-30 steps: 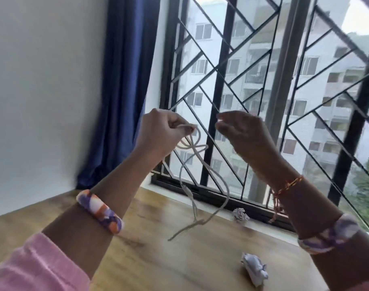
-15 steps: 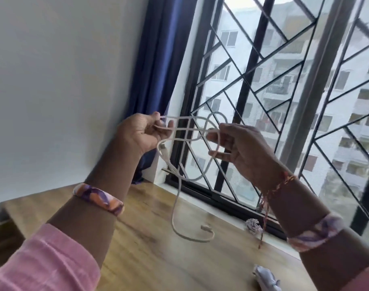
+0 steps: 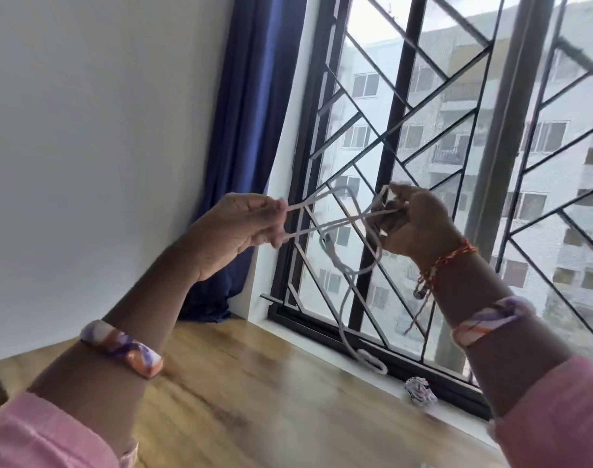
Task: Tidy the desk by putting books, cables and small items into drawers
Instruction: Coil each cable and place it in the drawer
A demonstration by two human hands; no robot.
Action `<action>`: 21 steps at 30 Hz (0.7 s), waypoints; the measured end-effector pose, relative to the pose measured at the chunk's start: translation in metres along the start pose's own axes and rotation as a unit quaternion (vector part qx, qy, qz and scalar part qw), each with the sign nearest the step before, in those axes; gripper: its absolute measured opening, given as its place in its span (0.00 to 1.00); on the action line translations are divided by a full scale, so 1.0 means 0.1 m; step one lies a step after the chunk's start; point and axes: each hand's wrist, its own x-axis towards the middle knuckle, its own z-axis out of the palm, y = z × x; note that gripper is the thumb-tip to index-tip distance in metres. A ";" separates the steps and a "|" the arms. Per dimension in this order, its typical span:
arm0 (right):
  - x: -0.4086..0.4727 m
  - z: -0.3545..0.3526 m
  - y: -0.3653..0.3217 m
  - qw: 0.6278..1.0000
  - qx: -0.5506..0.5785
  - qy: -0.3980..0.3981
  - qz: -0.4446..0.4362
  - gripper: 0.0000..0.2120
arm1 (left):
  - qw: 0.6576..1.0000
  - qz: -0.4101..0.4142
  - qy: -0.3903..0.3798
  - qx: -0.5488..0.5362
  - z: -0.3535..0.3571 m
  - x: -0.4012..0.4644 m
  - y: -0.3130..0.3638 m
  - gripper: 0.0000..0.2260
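A white cable point(image 3: 335, 224) is being held up in the air in the middle of the frame, in front of the window bars point(image 3: 399, 136). It is being pinched by the left hand point(image 3: 241, 228) at two spots, with the fingers curled on it. Its other part is being gripped by the right hand point(image 3: 413, 221), whose fingers are curled round it too. The two hands are being kept apart, and the cable is being stretched between them. A long loop of it is hanging down below the hands, and its end is dangling just above the window sill point(image 3: 322, 349), at the far edge of the wooden surface point(image 3: 254, 400). A crumpled paper ball point(image 3: 420, 393) is lying near that end.
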 end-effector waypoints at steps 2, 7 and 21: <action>0.09 -0.05 -0.17 1.000 0.021 0.017 -0.007 0.14 | 0.999 -0.002 0.019 0.037 0.01 0.09 -0.10 0.26; 0.31 -0.14 -0.62 0.996 0.060 0.040 -0.049 0.19 | 0.976 0.018 0.005 0.219 0.14 0.46 -0.36 0.16; 0.52 -1.03 -1.08 0.968 0.135 0.114 -0.178 0.18 | 0.861 -0.147 0.328 0.361 0.19 0.93 -0.96 0.14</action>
